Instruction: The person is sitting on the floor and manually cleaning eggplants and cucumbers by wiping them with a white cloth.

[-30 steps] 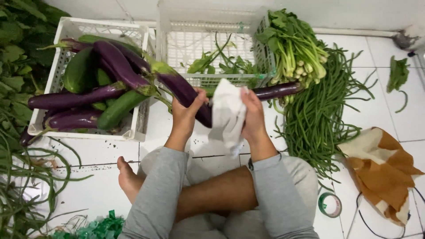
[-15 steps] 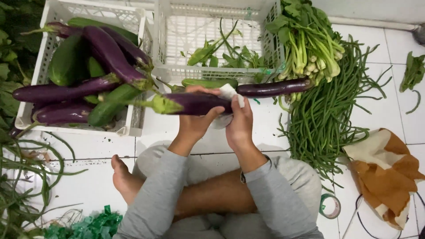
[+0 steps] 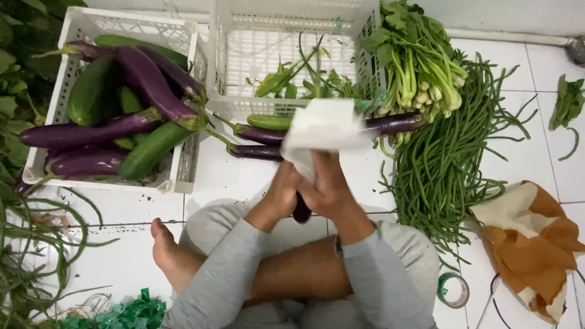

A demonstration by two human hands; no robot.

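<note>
A long purple eggplant [image 3: 301,210] is being held in a closed grip by the left hand [image 3: 281,196], its dark end showing just below the fingers, over the person's crossed legs. A white sheet of paper [image 3: 321,129] is being gripped by the right hand [image 3: 329,186] and is being folded around the upper part of that eggplant, so most of it is being hidden by the sheet.

Judging by the layout, the wrapping is only being started. Two more eggplants [image 3: 263,141] and a green cucumber [image 3: 270,122] are lying bare on the tiled floor [image 3: 225,180] just ahead of the hands, and another eggplant [image 3: 397,123] is lying just beyond the paper. The left white crate [image 3: 68,42] is being kept full of unwrapped eggplants and cucumbers, while the middle crate [image 3: 231,36] is holding only a few green chillies [image 3: 277,82]. No wrapped piece is being shown anywhere, so nearly all of the pile appears to be left.

To the right, leafy greens [image 3: 414,55], long beans [image 3: 451,158], a brown paper bag [image 3: 536,237] and a roll of tape [image 3: 453,290] are lying on the floor.
</note>
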